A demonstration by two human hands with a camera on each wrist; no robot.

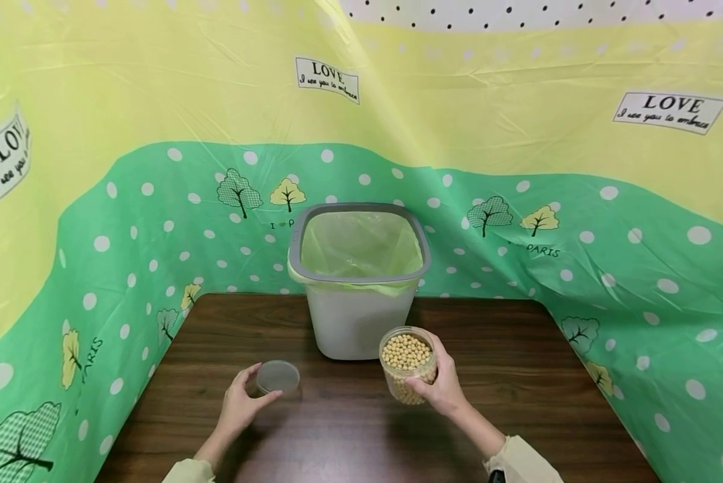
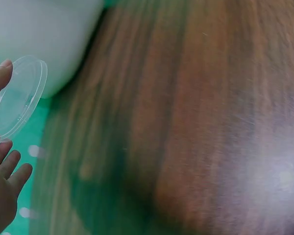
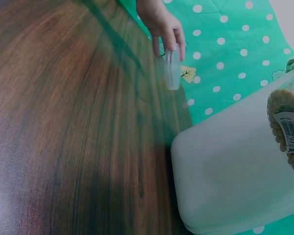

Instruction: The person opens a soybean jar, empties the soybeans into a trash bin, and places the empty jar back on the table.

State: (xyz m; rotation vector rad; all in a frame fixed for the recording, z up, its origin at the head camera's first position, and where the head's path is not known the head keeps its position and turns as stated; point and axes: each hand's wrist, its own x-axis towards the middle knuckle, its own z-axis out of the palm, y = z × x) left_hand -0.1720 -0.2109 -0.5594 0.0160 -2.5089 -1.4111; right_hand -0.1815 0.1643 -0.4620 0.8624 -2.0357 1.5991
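Observation:
A round clear plastic lid (image 1: 278, 377) is pinched at its edge by my left hand (image 1: 241, 404), on the left over the table. The left wrist view shows the lid (image 2: 19, 98) between thumb and fingers, held above the tabletop. On the other side, my right hand (image 1: 445, 384) grips a clear jar (image 1: 406, 365) from its right side. Pale round beans, like soybeans, fill the uncovered jar, and it tilts slightly. A printed label (image 3: 291, 129) shows on the jar's base in the right wrist view; the right hand itself is out of that view.
Behind the jar a light grey bin (image 1: 361, 318) stands on the dark wooden table (image 1: 229, 335). Its grey rim (image 1: 361, 276) holds a green plastic liner (image 1: 361, 245). A yellow and green printed curtain (image 1: 174, 201) surrounds the table's back and sides.

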